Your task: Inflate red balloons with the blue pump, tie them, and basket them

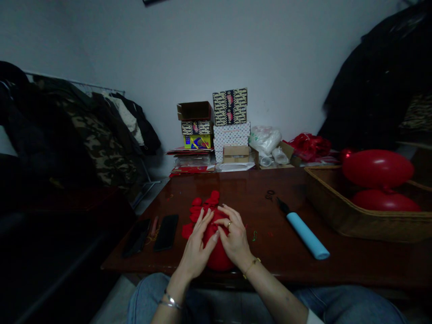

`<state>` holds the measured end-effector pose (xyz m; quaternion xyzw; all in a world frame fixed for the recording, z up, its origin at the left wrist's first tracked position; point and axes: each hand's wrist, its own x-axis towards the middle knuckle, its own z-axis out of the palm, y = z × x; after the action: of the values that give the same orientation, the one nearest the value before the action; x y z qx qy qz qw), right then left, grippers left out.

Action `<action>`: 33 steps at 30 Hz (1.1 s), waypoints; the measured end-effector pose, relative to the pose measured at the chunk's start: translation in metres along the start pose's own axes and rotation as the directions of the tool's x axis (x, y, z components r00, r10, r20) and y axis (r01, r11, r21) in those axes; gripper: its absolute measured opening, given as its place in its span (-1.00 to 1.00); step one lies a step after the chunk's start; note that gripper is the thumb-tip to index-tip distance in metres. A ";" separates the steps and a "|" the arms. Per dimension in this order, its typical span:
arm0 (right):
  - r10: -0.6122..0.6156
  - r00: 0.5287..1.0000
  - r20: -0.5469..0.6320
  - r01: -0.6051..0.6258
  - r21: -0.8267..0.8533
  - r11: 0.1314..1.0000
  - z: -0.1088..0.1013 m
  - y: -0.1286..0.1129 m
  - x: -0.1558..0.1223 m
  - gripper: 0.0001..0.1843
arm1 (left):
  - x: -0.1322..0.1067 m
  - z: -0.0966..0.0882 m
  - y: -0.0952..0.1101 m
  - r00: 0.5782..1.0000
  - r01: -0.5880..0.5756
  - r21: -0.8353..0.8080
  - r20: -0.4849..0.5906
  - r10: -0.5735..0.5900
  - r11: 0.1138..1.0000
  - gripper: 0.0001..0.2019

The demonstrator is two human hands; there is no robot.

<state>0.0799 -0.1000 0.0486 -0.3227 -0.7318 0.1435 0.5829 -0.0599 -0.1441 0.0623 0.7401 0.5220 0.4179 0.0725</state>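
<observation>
Both my hands are closed around a small inflated red balloon at the near edge of the dark wooden table. My left hand wraps its left side, fingers up at the balloon's neck. My right hand, with a ring and a bracelet, pinches the neck from the right. Just beyond my fingers lies a heap of limp red balloons.
A light blue hand pump lies to the right. A wicker basket holds inflated red balloons. Two dark phones and a pen lie at left. Stacked boxes and bags line the far edge. Clothes hang at left.
</observation>
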 end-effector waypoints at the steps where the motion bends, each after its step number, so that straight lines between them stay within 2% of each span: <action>1: -0.009 1.000 -0.001 0.009 0.000 1.000 0.001 0.001 -0.001 -0.76 | 0.000 0.002 0.000 1.000 0.011 -0.011 0.026 -0.011 1.000 -0.41; 3: -0.028 1.000 -0.005 0.027 -0.008 1.000 0.003 0.002 -0.002 -0.77 | 0.002 0.008 -0.001 0.999 0.044 -0.011 0.033 -0.043 0.999 -0.35; 6: -0.048 0.999 -0.011 0.047 -0.031 0.998 0.005 0.003 -0.003 -0.77 | 0.005 0.019 -0.005 0.997 0.077 -0.010 -0.006 -0.077 0.997 -0.49; 9: -0.033 0.999 -0.014 0.032 -0.055 0.998 0.005 0.003 -0.004 -0.81 | 0.007 0.025 -0.009 0.996 0.062 0.000 -0.070 -0.062 0.998 -0.59; 14: -0.012 1.000 -0.023 0.011 -0.046 0.999 0.004 0.005 -0.007 -0.86 | 0.005 0.029 -0.014 0.987 0.010 0.026 -0.161 -0.006 1.000 -0.62; 20: -0.004 1.000 0.017 0.004 0.043 0.999 0.000 0.004 -0.005 -0.81 | 0.006 0.030 -0.016 0.986 0.065 -0.004 -0.155 -0.065 0.998 -0.63; 26: 0.158 0.987 -0.005 -0.156 0.114 0.981 0.000 -0.001 -0.005 -0.82 | 0.005 0.034 -0.015 0.979 0.100 -0.042 -0.176 -0.106 0.994 -0.63; 29: 0.268 0.963 -0.028 -0.261 0.155 0.953 0.002 -0.002 -0.006 -0.84 | 0.004 0.037 -0.014 0.981 0.087 -0.037 -0.171 -0.093 0.995 -0.64; 33: 0.366 0.928 -0.063 -0.341 0.249 0.907 0.002 0.001 -0.002 -0.78 | 0.005 0.038 -0.015 0.980 0.086 -0.034 -0.176 -0.091 0.996 -0.64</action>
<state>0.0784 -0.1003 0.0457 -0.3866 -0.6064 0.3139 0.6199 -0.0439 -0.1211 0.0324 0.6750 0.5532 0.4852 0.0541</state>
